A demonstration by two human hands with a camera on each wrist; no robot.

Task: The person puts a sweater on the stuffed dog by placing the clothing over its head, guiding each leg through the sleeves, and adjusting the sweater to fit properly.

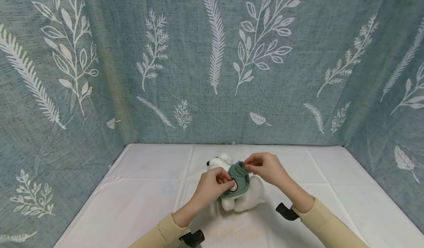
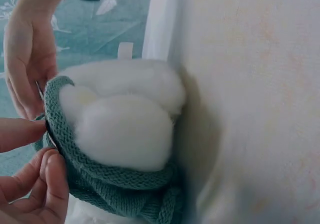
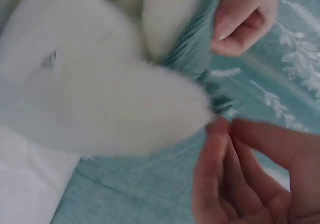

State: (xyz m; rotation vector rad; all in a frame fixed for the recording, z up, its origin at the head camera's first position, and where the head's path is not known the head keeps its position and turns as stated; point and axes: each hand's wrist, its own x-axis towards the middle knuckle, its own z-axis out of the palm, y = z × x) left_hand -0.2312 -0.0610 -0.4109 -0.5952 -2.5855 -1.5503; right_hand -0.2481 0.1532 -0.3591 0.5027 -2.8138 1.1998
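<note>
Behind, blue-green leaf-printed cloth backdrop (image 1: 188, 56); below, white cloth-covered table (image 1: 149, 189); white plush dog (image 1: 254, 197), head far left, rump near right; across its middle, green knitted sweater (image 1: 239, 171), lying between left hand (image 1: 211, 185), pinching near-left edge, and right hand (image 1: 267, 167), pinching far-right edge, equally near

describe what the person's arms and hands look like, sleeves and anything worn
The left sleeve and right sleeve are plain beige, ending near the wrists. Beside each sleeve's end juts a dark, curved attachment. The left hand and right hand wear no gloves.
</note>
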